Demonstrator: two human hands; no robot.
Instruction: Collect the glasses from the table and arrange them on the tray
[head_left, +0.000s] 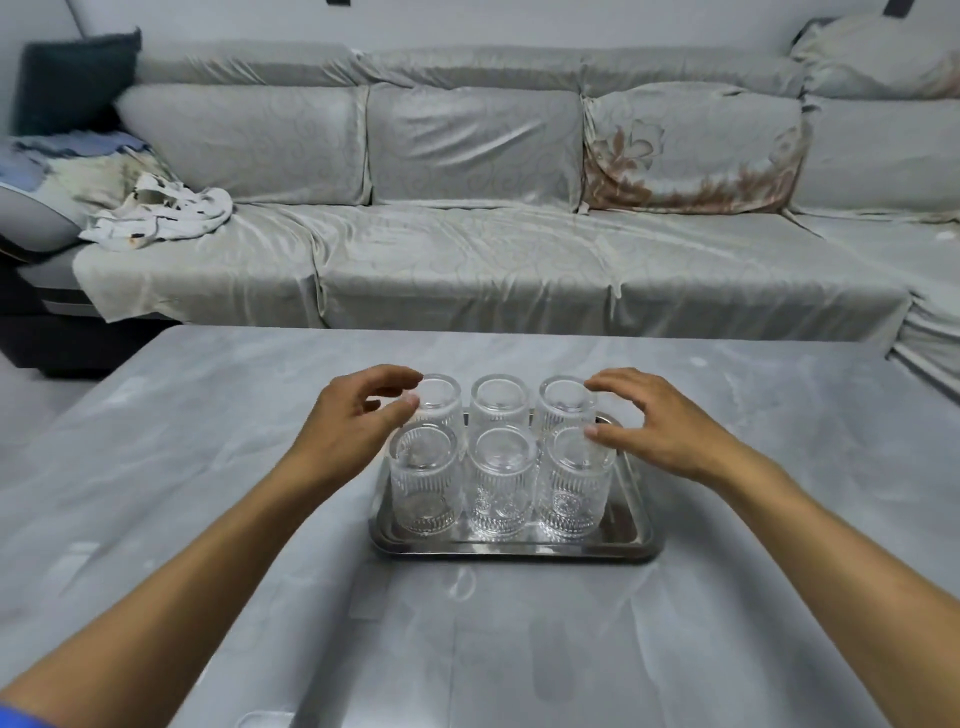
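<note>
Several clear ribbed glasses stand upside down in two rows on a shiny metal tray (631, 543) in the middle of the grey table. My left hand (349, 423) hovers at the back left glass (440, 402), fingers apart and curved, fingertips at its top. My right hand (657, 423) is spread beside the back right glass (565, 405), its thumb touching the front right glass (574, 480). Neither hand clasps a glass. The front left glass (423, 486) and front middle glass (501, 486) stand untouched.
The grey marbled table (208, 467) stretches wide around the tray. Behind it runs a long sofa (467, 249) under a grey cover, with crumpled cloth (161, 213) at its left end.
</note>
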